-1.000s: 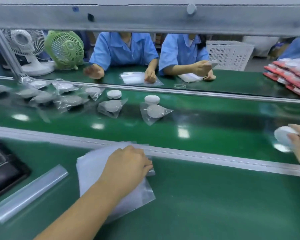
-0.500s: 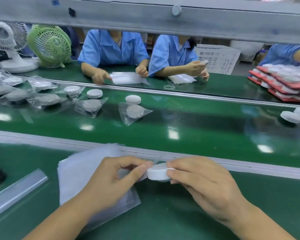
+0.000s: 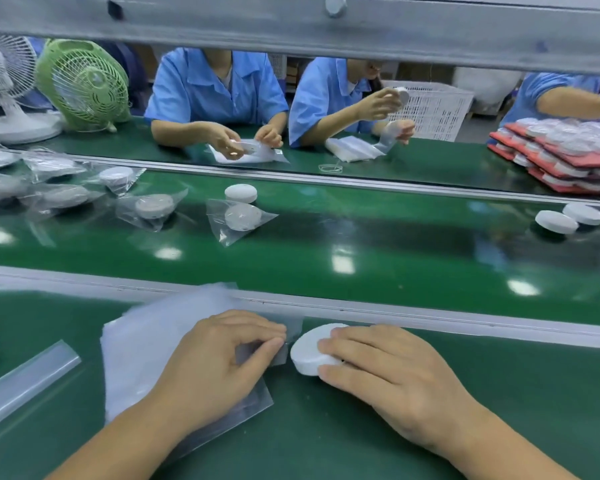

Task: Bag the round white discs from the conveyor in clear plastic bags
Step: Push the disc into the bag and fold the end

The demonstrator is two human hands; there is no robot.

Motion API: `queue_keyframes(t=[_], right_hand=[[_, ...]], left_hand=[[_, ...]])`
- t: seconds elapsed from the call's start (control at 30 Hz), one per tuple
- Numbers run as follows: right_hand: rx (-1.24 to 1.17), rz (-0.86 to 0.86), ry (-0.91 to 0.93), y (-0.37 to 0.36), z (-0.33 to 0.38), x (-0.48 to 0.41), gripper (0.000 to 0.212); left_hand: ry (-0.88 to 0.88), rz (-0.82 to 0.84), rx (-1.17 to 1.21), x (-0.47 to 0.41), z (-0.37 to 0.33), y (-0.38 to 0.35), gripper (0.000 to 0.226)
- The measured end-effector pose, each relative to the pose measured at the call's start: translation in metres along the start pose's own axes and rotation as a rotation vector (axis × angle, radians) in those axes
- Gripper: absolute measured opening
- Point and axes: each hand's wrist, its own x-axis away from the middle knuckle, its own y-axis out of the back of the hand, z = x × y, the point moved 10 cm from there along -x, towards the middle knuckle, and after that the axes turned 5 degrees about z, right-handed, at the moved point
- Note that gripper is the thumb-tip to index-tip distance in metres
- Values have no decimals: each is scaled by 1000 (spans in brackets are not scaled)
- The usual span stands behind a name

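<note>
**Inspector:** State of the hands at the near station?

**Assessor:** The left hand (image 3: 215,362) lies on the stack of clear bags (image 3: 142,344). Its fingers are curled, and thumb and forefinger pinch the edge of the top bag (image 3: 278,353) at the stack's right end. The right hand (image 3: 388,372) is wrapped round a white disc (image 3: 307,349), thumb on the near side and fingers over the top.

**Inspector:** Position of that disc?

**Assessor:** It is tilted, low over the green surface (image 3: 499,410), just to the right of the pinched edge. It is outside the bag. Whether disc and bag touch, I cannot tell.

**Inspector:** The conveyor belt?

**Assessor:** The conveyor belt (image 3: 395,258) runs beyond the pale rail (image 3: 430,317). On its left half lie several bagged discs (image 3: 239,216), most of them crowded toward the left edge. One bare disc (image 3: 240,193) sits just behind the rightmost bag. At the far right is a pair of bare discs (image 3: 556,221), side by side and close together.

**Inspector:** Other items noted?

**Assessor:** A clear plastic strip (image 3: 25,375) lies on the near surface at the left, apart from the stack. Across the belt, workers in blue shirts (image 3: 215,88) handle discs and bags over the far surface. On the right of that surface stand red trays (image 3: 561,161), stacked and loaded with discs. A green fan (image 3: 84,84) and a white fan (image 3: 4,74) stand at its left end. A white basket (image 3: 430,109) stands behind the workers.
</note>
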Motion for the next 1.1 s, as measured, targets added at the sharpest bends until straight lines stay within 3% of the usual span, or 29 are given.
queue_keyframes(t=[0.3,0.43,0.57,0.63,0.7,0.8,0.87,0.93,1.03,1.1], right_hand=[[-154,-123,-157,5,-18,3,22],[-316,-202,-195,13,-17,-1,16],[-578,-445,-471,24,-31,2,5],[-678,-443,-642,13,-36,4,15],[-741,-276,-767,-7,-38,1,28],[-1036,-15,-819,-43,-35,-15,34],[-1043,-20,-820,-49,-48,-27,22],[-886,-89,-836,-50,-75,-36,10],[-708,-198,-928,-60,-135,-42,31],[-472,-254,-953,-61,-178,-46,30]], left_hand=[[51,-37,157,2,-2,-3,16],[177,-41,410,3,3,-9,10],[178,187,866,4,-14,-31,25],[153,250,926,5,-28,-37,39],[178,144,882,2,-29,-34,41],[269,-215,802,6,-13,-10,15],[240,-314,650,8,-10,4,12],[203,-291,404,5,-6,16,21],[221,-133,-169,-3,12,24,35],[245,24,-386,-8,29,16,37]])
